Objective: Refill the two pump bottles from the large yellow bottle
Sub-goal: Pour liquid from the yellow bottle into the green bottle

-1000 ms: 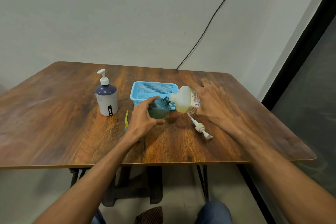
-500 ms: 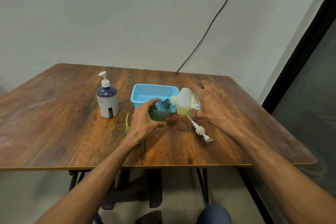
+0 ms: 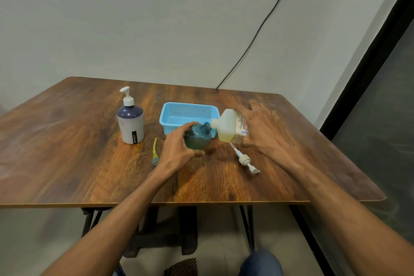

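At frame centre, the teal pump bottle (image 3: pixel 197 139) is grasped and tilted by the left hand (image 3: pixel 177 150) so that its open neck meets the spout of the large yellow bottle (image 3: pixel 230 126), gripped and tipped by the right hand (image 3: pixel 262 127). The removed pump (image 3: pixel 245 160) lies below; the white pump bottle (image 3: pixel 130 121) waits at left.

Both forearms extend forward over surface's (image 3: pixel 67 152) near edge. Left hand (image 3: pixel 177 148) curls round teal bottle (image 3: pixel 198 139); right hand (image 3: pixel 262 132) grips tipped yellow bottle (image 3: pixel 228 125).
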The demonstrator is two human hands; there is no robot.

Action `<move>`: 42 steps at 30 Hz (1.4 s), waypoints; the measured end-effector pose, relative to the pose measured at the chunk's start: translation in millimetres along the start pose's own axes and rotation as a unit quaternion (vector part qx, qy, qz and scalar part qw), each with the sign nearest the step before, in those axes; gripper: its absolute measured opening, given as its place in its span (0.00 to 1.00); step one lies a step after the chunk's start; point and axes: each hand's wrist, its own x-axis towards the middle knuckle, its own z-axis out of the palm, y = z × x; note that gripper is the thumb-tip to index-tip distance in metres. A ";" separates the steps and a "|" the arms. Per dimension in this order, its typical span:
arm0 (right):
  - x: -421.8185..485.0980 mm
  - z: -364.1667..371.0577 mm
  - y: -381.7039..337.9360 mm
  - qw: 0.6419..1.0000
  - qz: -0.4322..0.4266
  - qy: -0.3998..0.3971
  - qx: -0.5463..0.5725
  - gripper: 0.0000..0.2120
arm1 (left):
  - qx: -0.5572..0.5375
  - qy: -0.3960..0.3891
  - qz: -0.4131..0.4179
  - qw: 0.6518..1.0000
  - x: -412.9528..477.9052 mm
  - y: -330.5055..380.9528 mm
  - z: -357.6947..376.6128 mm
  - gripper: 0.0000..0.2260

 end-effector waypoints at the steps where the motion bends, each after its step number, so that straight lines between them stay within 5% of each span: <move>1: -0.3 -0.3 0.1 1.000 0.000 0.000 0.000 0.39 | 0.000 0.001 0.002 1.000 -0.5 -0.5 0.2 0.39; 42: 6.4 15.7 -11.7 1.000 -0.001 -0.010 0.010 0.40 | -0.009 -0.012 -0.026 1.000 -9.2 -8.9 -2.3 0.39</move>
